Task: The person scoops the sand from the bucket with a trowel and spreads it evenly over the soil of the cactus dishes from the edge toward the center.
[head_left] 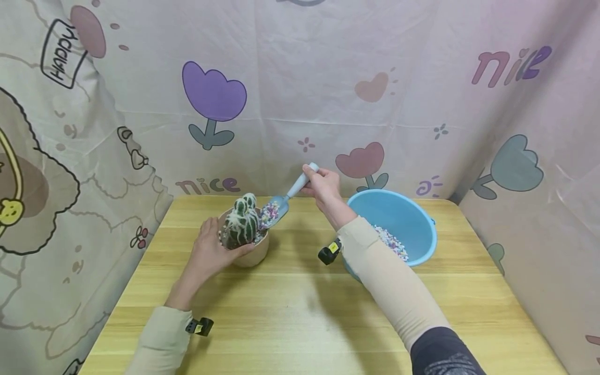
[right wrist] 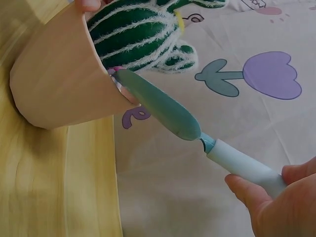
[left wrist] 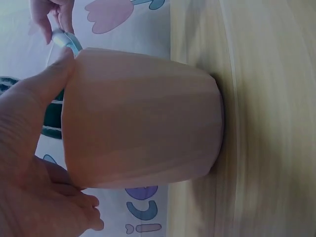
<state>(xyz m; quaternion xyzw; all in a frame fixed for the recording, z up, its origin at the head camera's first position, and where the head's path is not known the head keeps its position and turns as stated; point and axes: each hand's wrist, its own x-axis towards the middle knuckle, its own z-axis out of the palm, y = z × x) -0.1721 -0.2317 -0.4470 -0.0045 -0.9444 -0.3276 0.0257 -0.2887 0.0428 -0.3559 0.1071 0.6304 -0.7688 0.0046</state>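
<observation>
A beige pot point(head_left: 253, 257) stands on the table with a green cactus point(head_left: 240, 229) in it, streaked with white fuzz. My left hand point(head_left: 212, 251) holds the pot at its rim, thumb on the near side and fingers around the left. In the right wrist view, a blue-green trowel point(right wrist: 168, 109) slants down with its tip at the pot's rim. My right hand point(head_left: 325, 186) grips its pale handle from above. Small white, pink and purple granules point(head_left: 270, 212) lie on the blade, tilted toward the pot beside the cactus.
A blue basin point(head_left: 417, 224) stands on the right of the wooden table point(head_left: 281, 323), with more coloured granules point(head_left: 392, 244) inside. My right forearm passes in front of its near left side. A printed cloth point(head_left: 300, 94) hangs behind the table and along both sides.
</observation>
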